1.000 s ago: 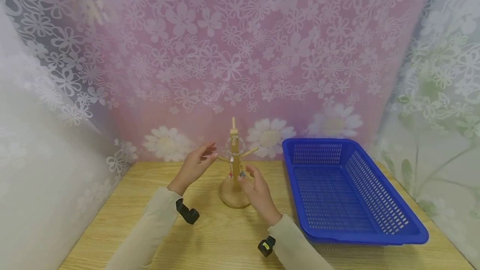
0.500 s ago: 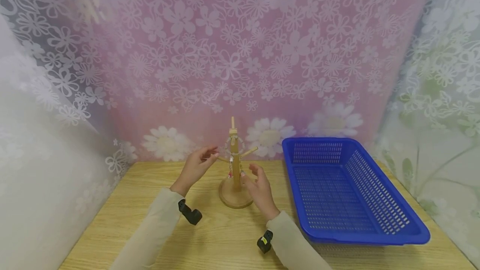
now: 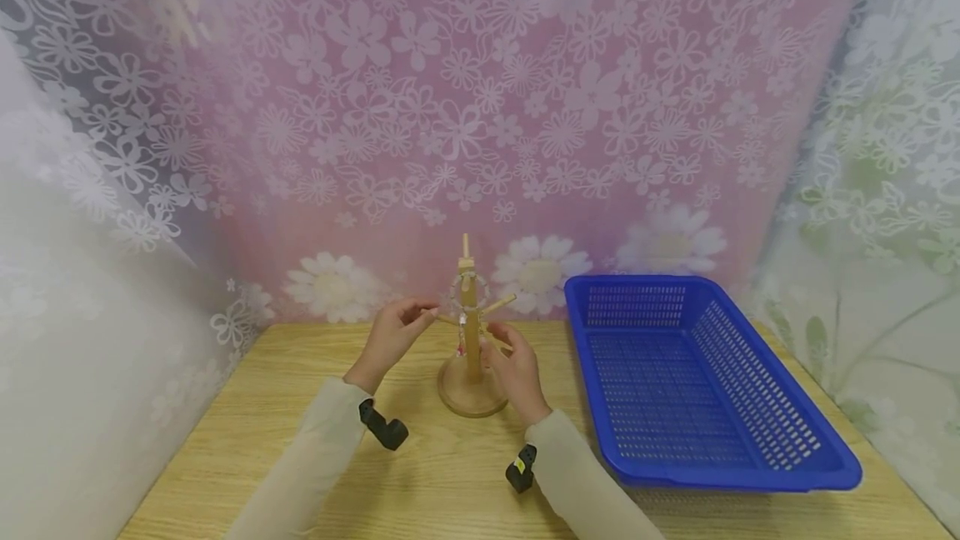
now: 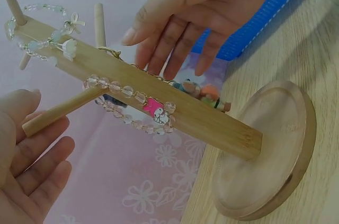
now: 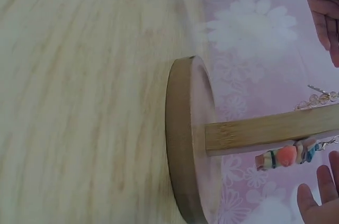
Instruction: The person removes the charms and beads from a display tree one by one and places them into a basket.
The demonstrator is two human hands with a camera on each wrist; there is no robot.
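A wooden jewelry stand point(image 3: 472, 365), with a square post, pegs and a round base, stands between my hands. Around its left peg my left hand point(image 3: 392, 338) keeps its fingers loosely bent, thumb above the peg in the left wrist view. From that peg hangs a clear pink bead bracelet point(image 4: 124, 90) with a pink charm point(image 4: 154, 107). Beside the post is my right hand point(image 3: 517, 369), fingers extended close to a charm pendant point(image 5: 286, 155) of orange and teal pieces on a chain. A pale bead bracelet point(image 4: 33, 45) with a white flower hangs near the post's top.
A blue perforated plastic basket point(image 3: 615, 467) sits to the right on the wooden table point(image 3: 420, 490). A pink flowered cloth point(image 3: 390, 148) hangs behind the table. A white cloth point(image 3: 67, 340) borders the left side.
My right hand has moved slightly up and inward to the post, now covering the hanging pendant in the head view. My left hand has shifted slightly right, to the left peg.
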